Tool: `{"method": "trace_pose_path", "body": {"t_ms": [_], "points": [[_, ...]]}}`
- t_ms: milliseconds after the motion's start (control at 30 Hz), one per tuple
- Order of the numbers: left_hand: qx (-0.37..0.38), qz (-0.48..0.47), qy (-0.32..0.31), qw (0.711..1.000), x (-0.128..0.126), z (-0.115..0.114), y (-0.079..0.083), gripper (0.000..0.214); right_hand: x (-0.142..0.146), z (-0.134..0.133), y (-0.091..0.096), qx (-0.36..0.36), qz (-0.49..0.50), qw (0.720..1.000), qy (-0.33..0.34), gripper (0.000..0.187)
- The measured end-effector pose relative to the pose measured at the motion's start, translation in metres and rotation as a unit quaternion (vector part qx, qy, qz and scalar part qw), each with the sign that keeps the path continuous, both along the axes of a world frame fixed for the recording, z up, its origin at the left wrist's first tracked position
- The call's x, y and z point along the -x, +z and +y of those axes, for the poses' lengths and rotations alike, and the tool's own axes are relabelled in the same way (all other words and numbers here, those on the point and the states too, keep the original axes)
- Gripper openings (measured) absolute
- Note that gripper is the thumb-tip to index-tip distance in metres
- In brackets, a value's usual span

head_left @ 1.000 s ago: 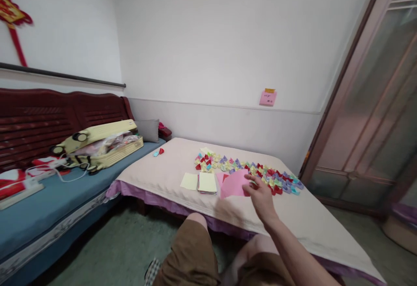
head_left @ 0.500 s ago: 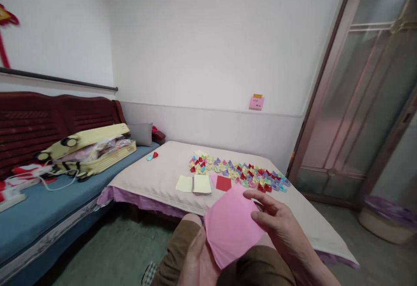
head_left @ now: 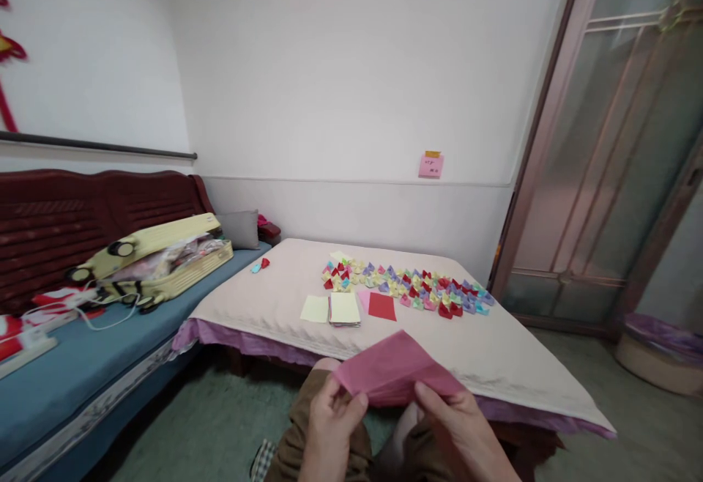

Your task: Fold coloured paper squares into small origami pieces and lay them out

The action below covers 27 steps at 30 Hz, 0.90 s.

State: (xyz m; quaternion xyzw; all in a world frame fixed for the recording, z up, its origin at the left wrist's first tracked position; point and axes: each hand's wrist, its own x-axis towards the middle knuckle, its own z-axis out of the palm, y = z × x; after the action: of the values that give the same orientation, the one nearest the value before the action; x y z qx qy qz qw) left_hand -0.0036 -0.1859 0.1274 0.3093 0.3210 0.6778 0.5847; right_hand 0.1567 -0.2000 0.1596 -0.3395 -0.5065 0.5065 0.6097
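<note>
A pink sheet of paper [head_left: 396, 368] with crease lines is held above my lap, tilted so that it looks darker. My left hand [head_left: 332, 420] pinches its left corner between thumb and fingers. My right hand [head_left: 458, 423] grips the right side, thumb on the near edge. Beyond the sheet, on the cloth-covered table [head_left: 258, 313], lie a stack of pale yellow paper [head_left: 345, 308], a single yellow sheet [head_left: 315, 309] and a red sheet [head_left: 382, 306] partly over a pink one. Many small folded paper pieces [head_left: 417, 284] in several colours spread across the back.
To the left, a yellow suitcase [head_left: 170, 262] lies partly open on a blue-cushioned bench [head_left: 148, 335]. A red and a blue folded piece [head_left: 260, 265] sit apart at the table's left. A lined bin [head_left: 659, 357] stands at the right, near a glass door [head_left: 598, 160].
The pink paper has tipped from facing me to a flatter angle. My right hand has moved down from its upper right edge to the right corner, and both hands now pinch it.
</note>
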Motion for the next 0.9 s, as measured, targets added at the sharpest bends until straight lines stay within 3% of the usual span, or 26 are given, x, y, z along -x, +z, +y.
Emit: {"method": "trace_pose_path", "body": {"t_ms": [33,100,200,300,367,400,433,500,667,767,900], "points": [[0.008,0.018,0.03,0.999,0.003,0.002,-0.002,0.047,-0.005,0.001,0.002,-0.055,-0.069,0.996,-0.023,0.019],[0.023,0.035,0.041,0.998,0.008,0.002,-0.003,0.057,-0.018,0.002,0.01,-0.174,-0.214,0.96,-0.043,0.022],[0.073,-0.027,-0.092,0.993,0.009,-0.006,0.007,0.063,-0.032,0.0,0.019,-0.333,-0.379,0.861,-0.058,0.03],[0.073,-0.125,-0.245,0.959,0.006,-0.02,0.026,0.057,-0.037,-0.003,0.019,-0.439,-0.48,0.755,-0.083,0.031],[0.047,-0.15,-0.263,0.952,0.005,-0.027,0.037,0.052,-0.036,-0.006,0.015,-0.472,-0.514,0.711,-0.085,0.032],[0.042,-0.145,-0.263,0.953,0.005,-0.03,0.04,0.046,-0.036,-0.007,0.013,-0.479,-0.519,0.702,-0.085,0.033],[0.041,-0.136,-0.256,0.956,0.005,-0.032,0.042,0.046,-0.035,-0.008,0.01,-0.479,-0.518,0.704,-0.087,0.034],[0.047,-0.125,-0.234,0.963,0.005,-0.034,0.044,0.053,-0.035,-0.01,0.004,-0.448,-0.499,0.735,-0.103,0.036],[0.059,-0.132,-0.205,0.968,0.006,-0.034,0.04,0.058,-0.037,-0.016,-0.008,-0.257,-0.391,0.872,-0.141,0.047],[0.054,-0.132,-0.214,0.966,0.005,-0.035,0.04,0.055,-0.035,-0.019,-0.004,-0.171,-0.327,0.927,-0.062,0.043],[0.063,-0.119,-0.226,0.965,0.001,-0.039,0.041,0.047,-0.029,-0.022,0.011,-0.108,-0.282,0.953,0.034,0.02]]}}
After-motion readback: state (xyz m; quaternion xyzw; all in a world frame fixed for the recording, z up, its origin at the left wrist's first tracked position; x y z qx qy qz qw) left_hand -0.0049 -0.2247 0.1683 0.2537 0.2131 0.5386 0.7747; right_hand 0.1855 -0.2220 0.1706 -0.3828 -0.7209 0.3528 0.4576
